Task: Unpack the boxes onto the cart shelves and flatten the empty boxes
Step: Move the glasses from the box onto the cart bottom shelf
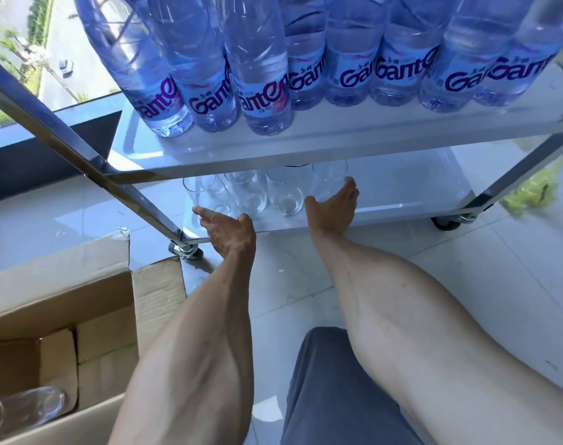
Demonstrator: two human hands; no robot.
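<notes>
Where glasses [251, 195] stand, left hand [229, 229], right hand [333, 203] flanking

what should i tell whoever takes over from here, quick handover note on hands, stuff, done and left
Left hand: open at the lower shelf edge, holding nothing.
Right hand: open beside the rightmost glass; contact unclear.
Done: water bottles fill the upper shelf; a row of glasses stands on the lower shelf.
Left: at least one glass still lies in the open box on the floor at left. Shelve it, then flatten the box.
</notes>
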